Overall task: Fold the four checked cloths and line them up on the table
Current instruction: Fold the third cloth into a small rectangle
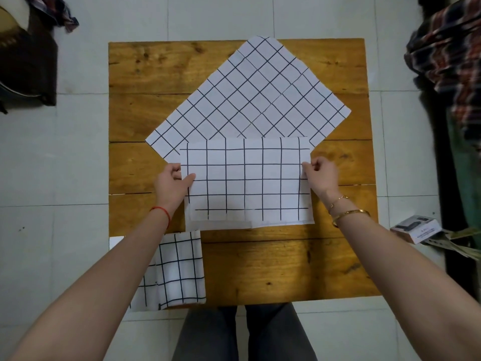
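Observation:
A white cloth with a black check [246, 182] lies folded into a rectangle in the middle of the wooden table [135, 74]. My left hand [173, 182] pinches its left edge and my right hand [321, 174] pinches its right edge. Behind it an unfolded checked cloth [250, 97] lies flat and turned like a diamond, its near corner hidden under the folded one. A folded checked cloth [174, 269] sits at the table's near left corner, partly covered by my left forearm and overhanging the front edge.
The table stands on a pale tiled floor. A small box [415, 227] and papers lie on the floor at the right. Plaid clothing [447, 56] hangs at the far right, a dark bag [26, 61] sits at the far left. My legs are below the table's front edge.

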Demonstrator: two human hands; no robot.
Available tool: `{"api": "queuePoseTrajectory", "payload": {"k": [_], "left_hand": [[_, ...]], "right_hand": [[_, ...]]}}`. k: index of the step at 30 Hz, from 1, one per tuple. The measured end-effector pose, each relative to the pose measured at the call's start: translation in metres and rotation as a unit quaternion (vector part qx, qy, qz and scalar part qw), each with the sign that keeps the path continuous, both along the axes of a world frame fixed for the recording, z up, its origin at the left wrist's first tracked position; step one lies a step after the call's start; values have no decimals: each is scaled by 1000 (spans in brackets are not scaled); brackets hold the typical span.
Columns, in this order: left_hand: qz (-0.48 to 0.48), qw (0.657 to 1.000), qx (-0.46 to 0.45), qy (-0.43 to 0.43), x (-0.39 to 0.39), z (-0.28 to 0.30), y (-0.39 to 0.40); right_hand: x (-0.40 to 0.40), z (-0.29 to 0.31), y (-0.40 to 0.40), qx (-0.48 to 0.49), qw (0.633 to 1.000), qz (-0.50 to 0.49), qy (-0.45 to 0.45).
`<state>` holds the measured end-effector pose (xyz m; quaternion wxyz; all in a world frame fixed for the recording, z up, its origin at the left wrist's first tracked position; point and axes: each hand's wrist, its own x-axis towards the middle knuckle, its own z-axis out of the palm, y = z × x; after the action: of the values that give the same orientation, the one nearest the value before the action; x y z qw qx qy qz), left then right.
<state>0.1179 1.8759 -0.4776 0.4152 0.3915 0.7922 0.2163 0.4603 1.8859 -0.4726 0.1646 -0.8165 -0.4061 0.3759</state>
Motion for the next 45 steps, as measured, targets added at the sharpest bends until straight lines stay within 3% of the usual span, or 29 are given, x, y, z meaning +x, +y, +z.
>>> {"api": "queuePoseTrajectory", "payload": {"k": [6,9,11,17,23,25,27,29,32,36,40,45], "left_hand": [[9,999,45,-12,2,4,4],[-19,996,77,51,5,7,15],[-25,995,78,64,7,7,25],[65,997,-35,38,11,6,58],[72,985,-152,41,6,10,87],[63,982,-173,35,4,9,92],[31,983,-179,38,3,7,95],[13,985,-170,21,2,4,95],[32,988,-145,-35,-1,1,90],[64,987,-123,-82,1,6,89],[53,989,-96,-95,-3,6,89],[44,994,-51,-87,-11,6,95]], "right_hand": [[-11,5,-3,31,995,2,-92],[-21,9,2,81,976,54,-194],[-32,11,9,123,963,107,-213],[-60,9,43,176,934,230,-211],[-52,0,70,78,918,294,-255],[-48,0,72,83,919,260,-285],[-45,2,72,74,942,137,-297],[-35,2,71,-3,961,12,-278],[-16,-2,70,-80,981,-42,-172],[-9,-4,67,-41,994,-88,-52],[-9,-2,74,1,984,-167,58],[-10,-1,82,46,967,-220,124]]}}
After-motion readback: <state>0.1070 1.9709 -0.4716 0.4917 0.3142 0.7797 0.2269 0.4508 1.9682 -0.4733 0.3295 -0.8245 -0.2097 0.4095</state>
